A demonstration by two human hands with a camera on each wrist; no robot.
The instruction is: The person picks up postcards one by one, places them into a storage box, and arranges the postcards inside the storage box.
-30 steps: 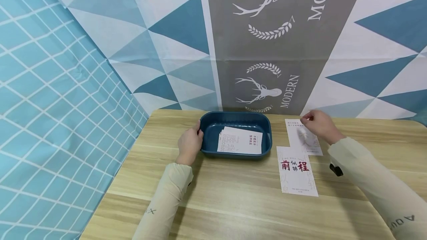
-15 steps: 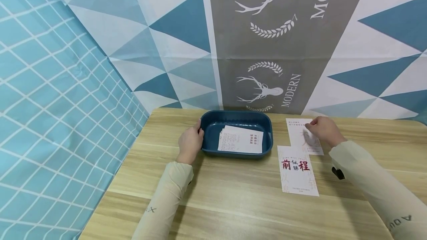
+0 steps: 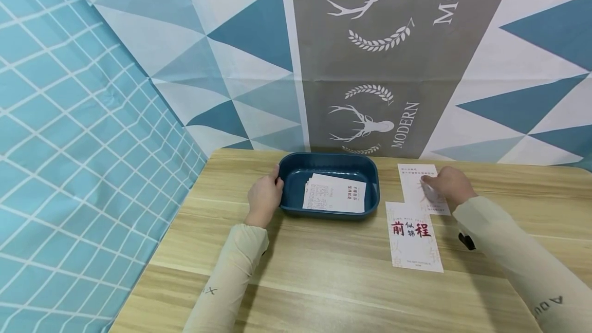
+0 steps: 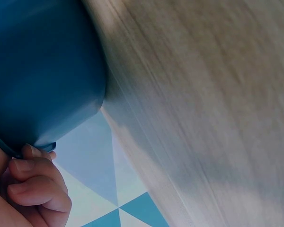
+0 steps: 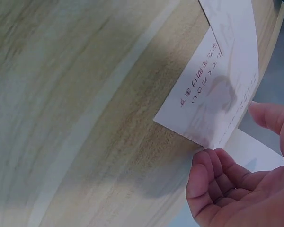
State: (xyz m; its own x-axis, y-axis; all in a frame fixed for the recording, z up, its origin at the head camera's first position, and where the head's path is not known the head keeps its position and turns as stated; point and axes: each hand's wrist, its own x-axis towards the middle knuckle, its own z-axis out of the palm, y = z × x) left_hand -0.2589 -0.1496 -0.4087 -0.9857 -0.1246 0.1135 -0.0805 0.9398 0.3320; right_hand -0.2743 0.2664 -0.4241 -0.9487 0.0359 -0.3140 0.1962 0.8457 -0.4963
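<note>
My left hand (image 3: 265, 197) grips the left rim of a dark blue rectangular plastic basin (image 3: 329, 215); in the left wrist view its curled fingers hook the basin's lip. Inside the basin lies a stack of white printed cards (image 3: 342, 197). My right hand (image 3: 448, 185) is over a white card (image 3: 409, 181) lying on the table, thumb side toward it. In the right wrist view, thumb and loosely curled fingers stand apart, with fingertips right at the edge of that card (image 5: 191, 101). A second card (image 3: 411, 256) with large red characters lies nearer me, overlapping the first.
The wooden table (image 3: 324, 281) meets a patterned wall covering (image 3: 365, 91) with deer and triangles at its back edge. To the left hangs a light blue sheet (image 3: 92, 132) with white grid lines.
My right hand has moved from the far edge of the farther card slightly toward me and to the right. My left hand stays on the basin's rim; the cards have not visibly moved.
</note>
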